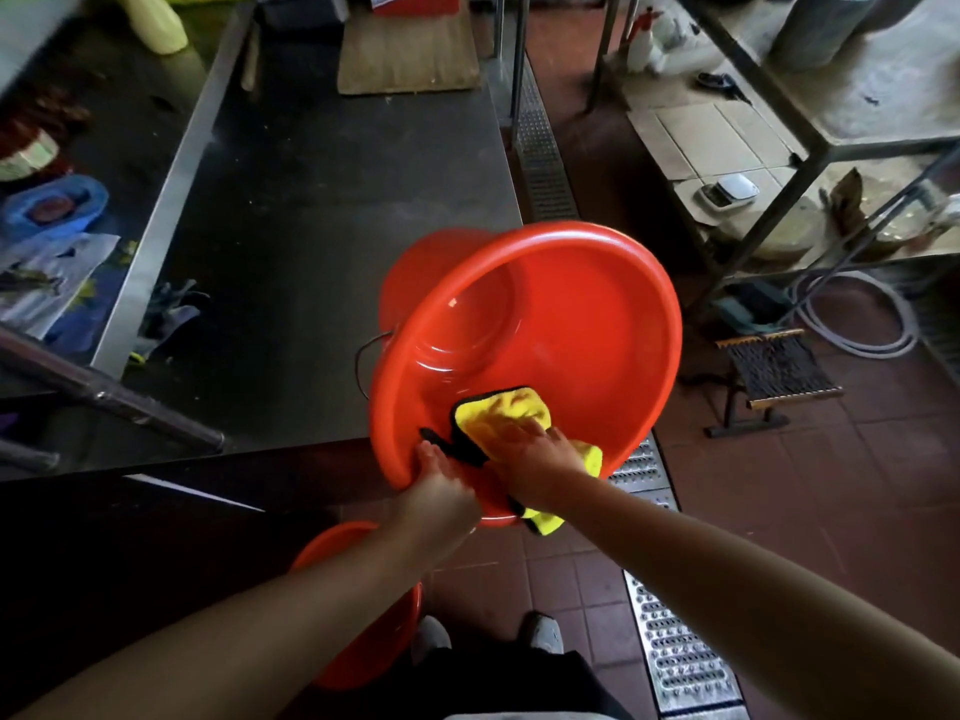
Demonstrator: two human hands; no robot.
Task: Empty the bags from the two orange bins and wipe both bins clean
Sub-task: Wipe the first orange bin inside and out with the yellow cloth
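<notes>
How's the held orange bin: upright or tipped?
Tipped. The orange bin shows its whole interior; left hand grips its rim, right hand presses yellow cloth inside.

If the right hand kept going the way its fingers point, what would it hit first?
Probably the flat bottom of the bin. The right hand presses the cloth on the inner wall, fingers aimed deeper inside; depth is hard to judge.

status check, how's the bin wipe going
Left hand grips tilted bin by rim. Right hand presses yellow cloth to its inside. No bag in it. Second bin by feet.
</notes>
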